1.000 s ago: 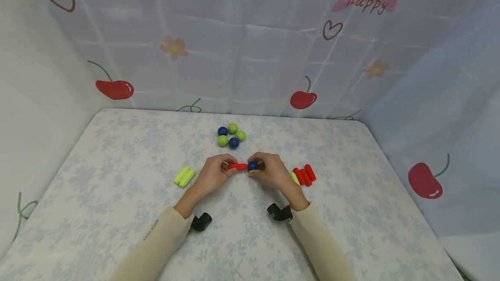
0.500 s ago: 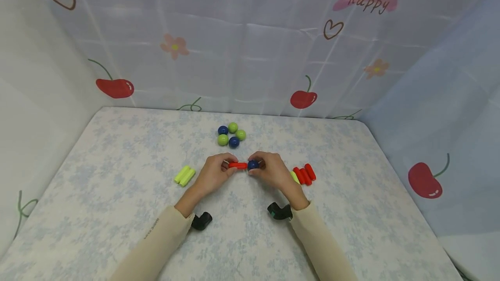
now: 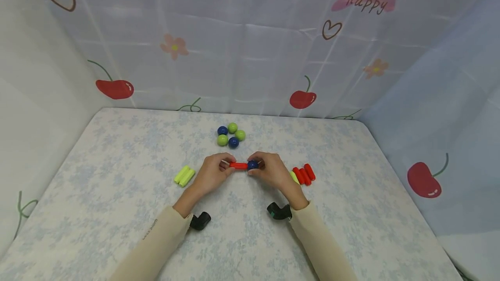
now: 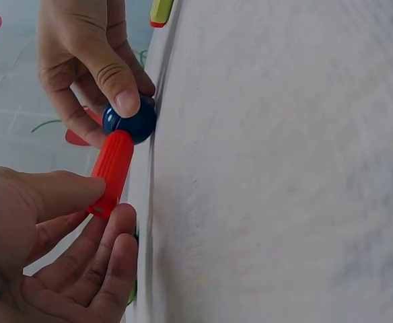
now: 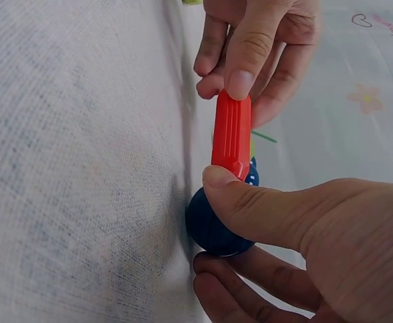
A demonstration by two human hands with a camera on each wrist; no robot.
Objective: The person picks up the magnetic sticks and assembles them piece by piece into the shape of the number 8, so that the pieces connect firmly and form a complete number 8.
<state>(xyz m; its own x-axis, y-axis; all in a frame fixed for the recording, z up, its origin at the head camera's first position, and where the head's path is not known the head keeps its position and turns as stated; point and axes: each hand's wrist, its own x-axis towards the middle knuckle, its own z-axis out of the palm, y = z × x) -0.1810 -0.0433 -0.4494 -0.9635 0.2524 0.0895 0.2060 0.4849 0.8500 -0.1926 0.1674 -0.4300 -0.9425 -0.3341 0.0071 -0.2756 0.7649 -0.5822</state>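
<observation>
We are seeing the person's left hand (image 3: 212, 172) pinching a red rod (image 3: 240, 166); its grip is holding only the end nearest that hand, so most of the rod is sticking out bare toward the right. The thumb is pressing one side of that end. The right hand (image 3: 271, 170) is pinching a dark blue ball (image 3: 252, 165), its thumb and fingers spanning it from opposite sides and its grip sitting on the side away from the rod. We are finding the rod between both grips, its free end meeting the ball just beside the right thumb tip. On the worktop (image 3: 129, 164), beyond the hands, three green balls (image 3: 222, 140) and two blue balls (image 3: 233, 142) are clustering together. Two yellow-green rods (image 3: 186, 178) are lying side by side just left of the left hand, while three red rods (image 3: 305, 176) and a yellow-green rod (image 3: 294, 178), partly hidden, are lying beside the right wrist.
</observation>
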